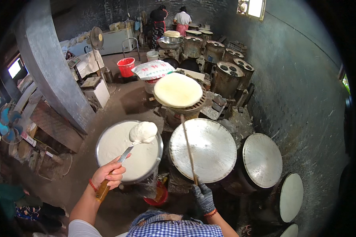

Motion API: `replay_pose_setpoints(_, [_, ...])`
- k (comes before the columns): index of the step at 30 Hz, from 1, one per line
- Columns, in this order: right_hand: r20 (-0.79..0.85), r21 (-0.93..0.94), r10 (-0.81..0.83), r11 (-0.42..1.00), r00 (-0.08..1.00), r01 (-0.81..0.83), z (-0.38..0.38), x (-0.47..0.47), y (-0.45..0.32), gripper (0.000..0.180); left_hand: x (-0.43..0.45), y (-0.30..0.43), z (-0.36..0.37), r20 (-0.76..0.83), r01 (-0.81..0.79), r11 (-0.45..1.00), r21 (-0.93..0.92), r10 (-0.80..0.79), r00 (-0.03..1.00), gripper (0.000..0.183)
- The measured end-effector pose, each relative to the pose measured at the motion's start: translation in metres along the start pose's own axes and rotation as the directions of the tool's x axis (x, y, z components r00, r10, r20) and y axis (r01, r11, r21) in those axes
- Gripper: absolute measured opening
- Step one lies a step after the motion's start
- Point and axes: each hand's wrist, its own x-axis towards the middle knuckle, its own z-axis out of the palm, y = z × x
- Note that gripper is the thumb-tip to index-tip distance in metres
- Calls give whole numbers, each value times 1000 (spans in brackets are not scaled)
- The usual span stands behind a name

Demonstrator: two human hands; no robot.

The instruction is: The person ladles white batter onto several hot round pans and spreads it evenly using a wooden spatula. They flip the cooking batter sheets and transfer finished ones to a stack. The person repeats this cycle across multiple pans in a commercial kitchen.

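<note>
My bare left hand (pixel 109 174) grips the wooden handle of a ladle (pixel 125 154). White batter (pixel 143 132) heaps over the ladle's bowl, which is above a wide metal basin (pixel 98 154) filled with the same batter. In a grey knit glove, my right hand (pixel 204 197) holds a thin wooden stick (pixel 188 148). That stick slants across a round metal griddle (pixel 213 148), whose surface looks bare and shiny; whether the stick touches it, I cannot tell. Beyond the griddle, a stack of pale round flatbreads (pixel 178 90) rests on a slatted round rack (pixel 199 103).
More round griddles (pixel 262 160) curve along the wall at right, one with a pale sheet (pixel 291 197) on it. Below the basin sits a red bucket (pixel 157 197). Coal stoves (pixel 227 74) line the far right. Two people (pixel 182 19) work at the back; another person (pixel 26 204) is at lower left.
</note>
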Motion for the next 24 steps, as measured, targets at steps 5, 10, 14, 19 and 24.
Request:
replay_pose_setpoints(5, [-91, 170, 121, 980, 989, -104, -157, -37, 15, 35, 43, -118, 103, -108, -34, 788, 614, 126, 986, 59])
replay_pose_setpoints(10, [28, 530, 289, 807, 957, -260, -260, -67, -4, 35, 107, -167, 158, -49, 73, 784, 617, -53, 997, 54])
replay_pose_setpoints(14, [0, 782, 264, 601, 964, -165, -327, -94, -22, 29, 191, -219, 202, 247, 381, 924, 39, -379, 892, 45])
replay_pose_setpoints(19, [-298, 806, 366, 591, 882, 27, -384, -125, 12, 24, 305, -285, 270, 300, 434, 841, 323, -525, 796, 48])
replay_pose_setpoints(24, [-639, 614, 365, 772, 677, 164, -395, -139, -1, 15, 402, -311, 301, 222, 45, 495, 868, -467, 856, 59])
